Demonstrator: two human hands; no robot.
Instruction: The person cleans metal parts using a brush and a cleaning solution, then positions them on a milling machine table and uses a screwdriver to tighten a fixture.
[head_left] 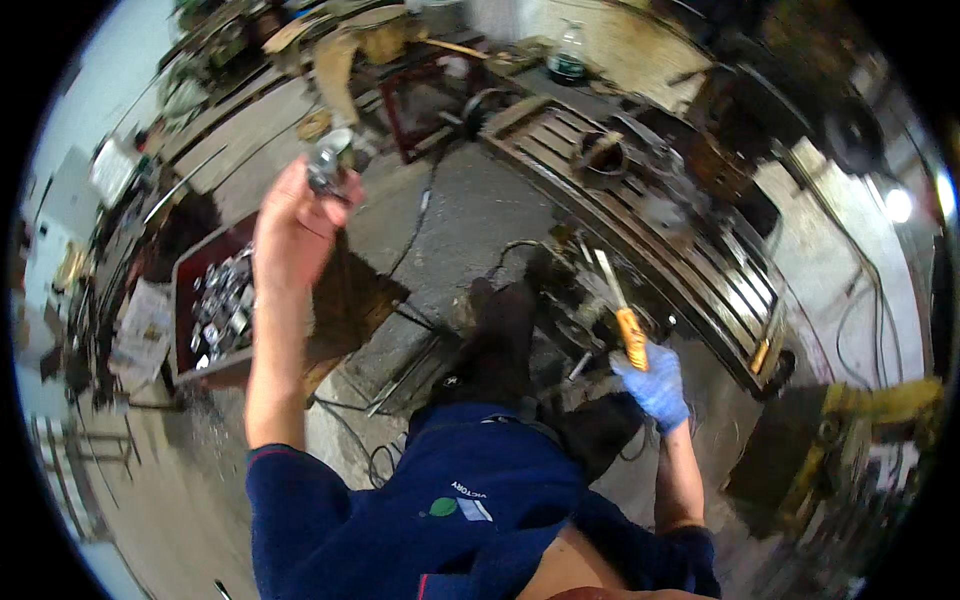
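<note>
My bare left hand [300, 215] is raised at the upper left, its fingers closed round a shiny metal part [328, 168] that looks short and round; its exact kind I cannot make out. On the right, my right hand [655, 388] wears a blue glove and grips a file [631, 335] by its yellow handle. The file's slim metal blade points up and away, toward the slotted machine table. Left of and below my raised hand stands a red-rimmed bin [180, 310] holding many similar shiny metal parts [225, 305].
A slotted metal machine table [560, 150] runs across the right, with a round cup-like piece [601, 158] on it. A clear bottle [568, 55] stands behind. Cables [425, 215] trail over the floor. A yellow-green machine part [880, 400] stands at the far right.
</note>
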